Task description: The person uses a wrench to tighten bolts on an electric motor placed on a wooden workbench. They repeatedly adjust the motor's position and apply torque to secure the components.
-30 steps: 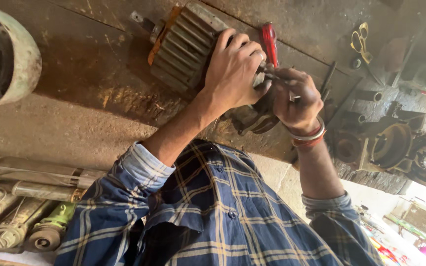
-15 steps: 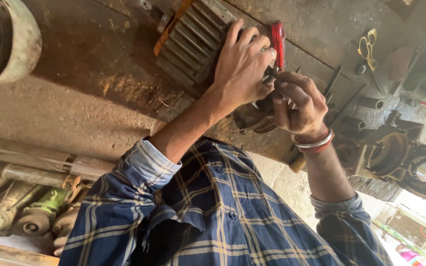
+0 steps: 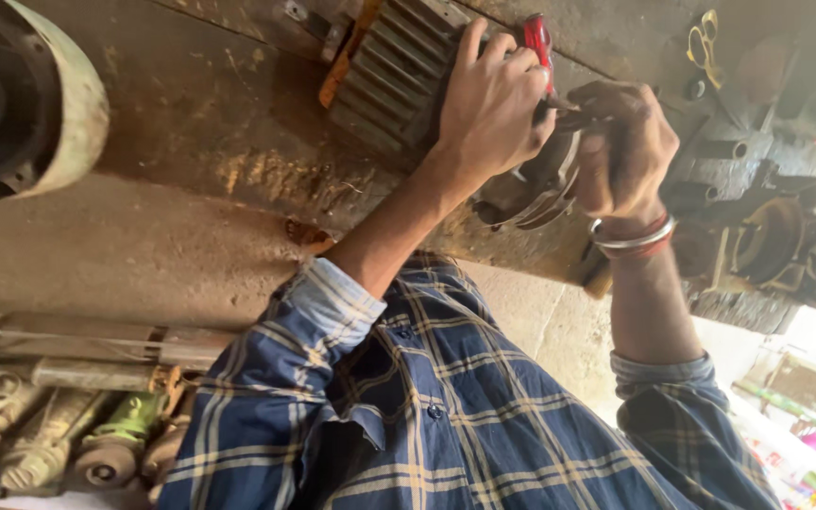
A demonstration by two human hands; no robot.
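On the grimy workbench (image 3: 191, 179), the left hand (image 3: 493, 104) lies spread over a finned grey motor housing (image 3: 394, 66), pinning it, fingers beside a red-handled tool (image 3: 537, 38). The right hand (image 3: 620, 142) is curled around a thin tool at the round end cover (image 3: 535, 189); its tip is hidden. That cover sits against the housing, so work looks unfinished.

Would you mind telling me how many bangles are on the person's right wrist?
2: a silver metal bangle and a red bangle directly beside it, both round the right wrist, just below the right hand. More may be hidden on the wrist's far side.
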